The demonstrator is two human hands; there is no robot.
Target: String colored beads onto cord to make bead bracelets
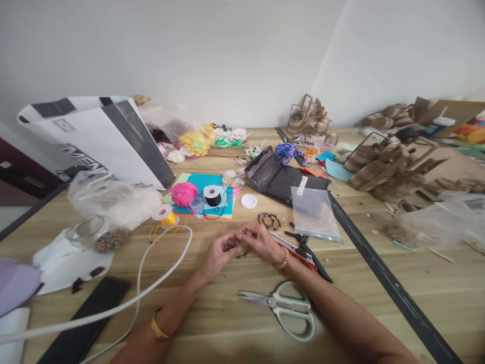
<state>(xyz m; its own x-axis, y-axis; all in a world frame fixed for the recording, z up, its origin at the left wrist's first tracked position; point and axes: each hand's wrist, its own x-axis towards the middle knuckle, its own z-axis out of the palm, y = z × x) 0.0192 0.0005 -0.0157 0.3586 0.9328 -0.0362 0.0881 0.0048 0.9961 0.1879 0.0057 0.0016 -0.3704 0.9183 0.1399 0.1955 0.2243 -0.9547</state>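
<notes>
My left hand point(219, 251) and my right hand point(260, 241) meet at the middle of the wooden table point(227, 323), fingers pinched together on a short beaded string point(241, 253) that hangs between them. A finished beaded bracelet point(269, 221) lies just beyond my right hand. White-handled scissors point(290, 308) lie on the table near my right forearm. A black cord spool point(212, 195), a pink yarn ball point(184, 194) and a yellow cord spool point(167, 216) sit beyond my left hand.
A glass jar of beads point(99, 235) lies on its side at the left beside a plastic bag point(113, 198). A black phone point(85, 328) and white cable point(166, 270) lie front left. A black mesh pouch point(278, 177), clear bag point(313, 215) and wooden models point(382, 169) are at the right.
</notes>
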